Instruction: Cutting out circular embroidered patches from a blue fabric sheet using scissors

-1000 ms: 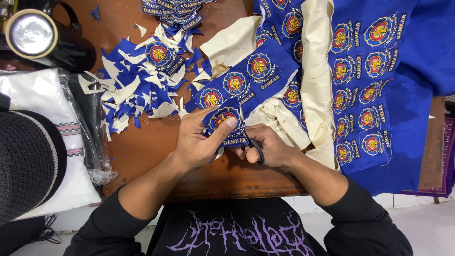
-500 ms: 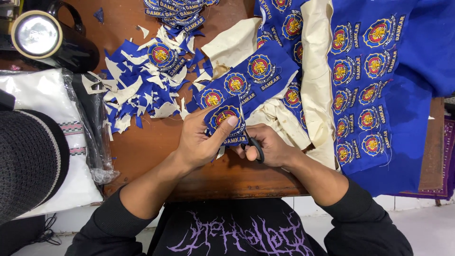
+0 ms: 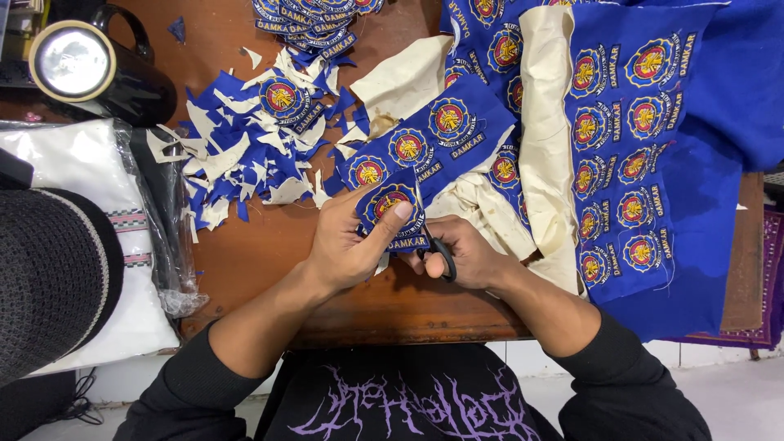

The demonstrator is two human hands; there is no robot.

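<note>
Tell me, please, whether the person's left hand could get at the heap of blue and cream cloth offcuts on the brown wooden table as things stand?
Probably yes: the heap of blue and cream cloth offcuts lies just beyond the left hand across bare brown wooden table, with nothing between. But that hand now pinches the blue embroidered patch strip that the black-handled scissors cut.

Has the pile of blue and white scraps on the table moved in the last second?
No. The scrap pile lies in the same spot beside the black lamp on the wooden table; only the camera view shifts slightly.

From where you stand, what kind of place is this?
Probably a small embroidery or tailoring workshop: a blue sheet of badges is spread out, a pile of offcuts covers the wooden table, and scissors trim one patch.
</note>
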